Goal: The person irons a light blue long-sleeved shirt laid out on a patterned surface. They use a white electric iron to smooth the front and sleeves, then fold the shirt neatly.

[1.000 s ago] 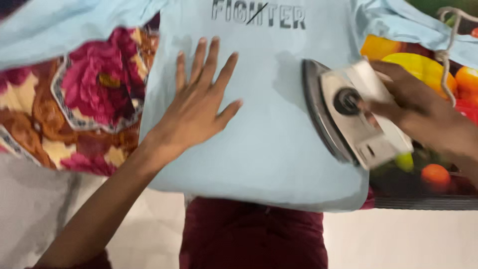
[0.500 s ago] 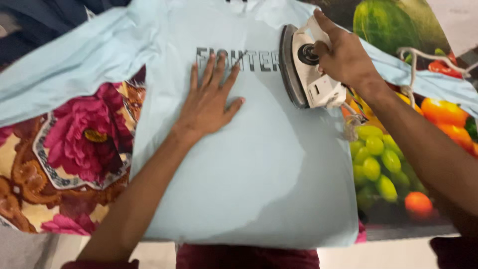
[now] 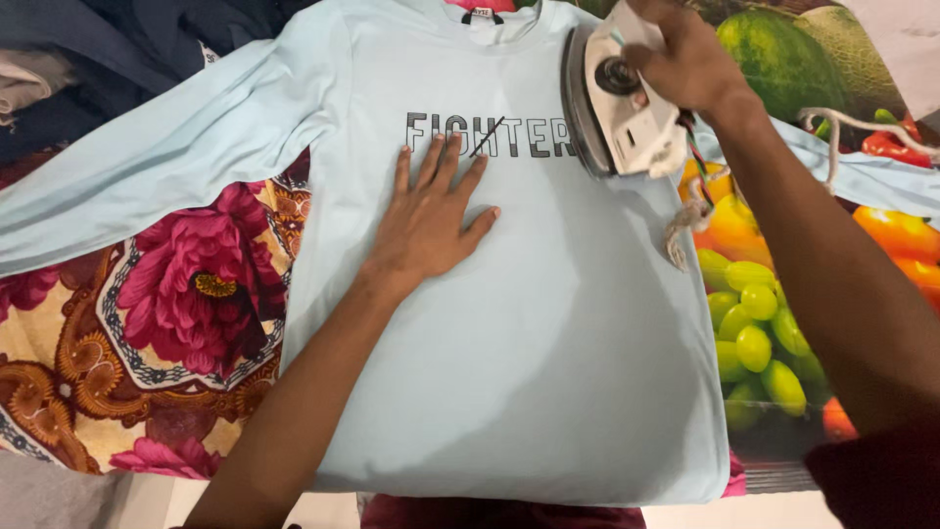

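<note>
Left hand lies flat, fingers spread, on pale blue shirt; right hand, fingers closed, grips white iron at shirt's chest.

The right hand has pushed the iron from the shirt's near right edge to its far right chest.

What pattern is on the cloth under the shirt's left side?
Large magenta roses on a cream and brown floral cloth, clearest in the head view.

right hand hides iron handle; shirt hem cut off
</note>
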